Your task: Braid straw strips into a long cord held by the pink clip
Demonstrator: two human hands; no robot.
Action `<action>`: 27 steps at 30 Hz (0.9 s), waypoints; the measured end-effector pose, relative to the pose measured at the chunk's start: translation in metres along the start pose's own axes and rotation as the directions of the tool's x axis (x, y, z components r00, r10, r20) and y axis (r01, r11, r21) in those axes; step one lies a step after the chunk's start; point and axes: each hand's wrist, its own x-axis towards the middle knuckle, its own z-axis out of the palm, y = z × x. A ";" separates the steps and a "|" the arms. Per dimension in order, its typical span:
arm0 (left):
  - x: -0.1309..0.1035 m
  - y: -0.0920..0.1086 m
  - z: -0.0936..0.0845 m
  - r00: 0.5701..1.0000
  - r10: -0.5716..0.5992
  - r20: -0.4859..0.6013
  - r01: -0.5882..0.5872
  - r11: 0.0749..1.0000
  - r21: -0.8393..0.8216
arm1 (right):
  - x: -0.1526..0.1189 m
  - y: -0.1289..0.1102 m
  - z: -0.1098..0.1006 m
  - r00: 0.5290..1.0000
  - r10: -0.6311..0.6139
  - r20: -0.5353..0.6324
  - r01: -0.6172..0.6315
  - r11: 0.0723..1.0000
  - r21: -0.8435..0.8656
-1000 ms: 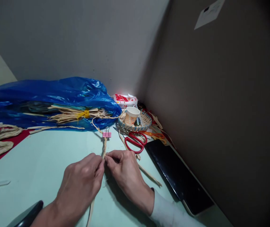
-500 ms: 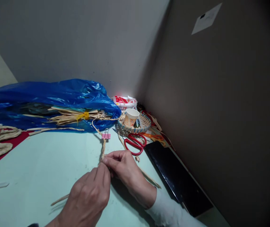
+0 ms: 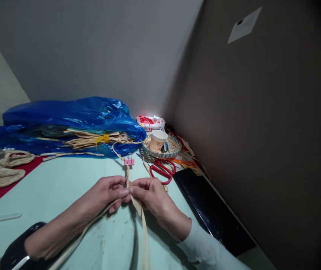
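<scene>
Round woven basket [image 3: 174, 145] holds orange-patterned paper cup [image 3: 158, 143]; blue plastic bag [image 3: 73, 112], yellow-tied straw bundle [image 3: 85, 139]. Pale straw braid [image 3: 128, 172] between fingertips, left hand [image 3: 110, 190] and right hand [image 3: 155, 195] both pinching it.

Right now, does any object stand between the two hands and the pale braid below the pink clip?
Nothing visible does: the left hand and the right hand already pinch the pale braid. The pink clip sits farther up, beyond both hands, and the red scissors lie off to the right.
</scene>
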 end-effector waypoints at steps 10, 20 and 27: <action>0.003 -0.001 -0.003 1.000 -0.005 -0.025 0.007 0.997 0.081 | -0.003 0.003 0.000 0.988 -0.150 -0.020 0.131 0.911 -0.392; 0.001 0.003 0.012 0.961 -0.075 -0.267 0.126 0.976 0.179 | -0.018 -0.021 -0.008 0.981 -0.192 0.002 0.134 0.679 -0.722; -0.001 0.006 0.014 0.964 -0.104 -0.247 0.143 0.978 0.149 | -0.020 -0.027 -0.010 0.992 -0.123 0.012 0.096 0.706 -0.702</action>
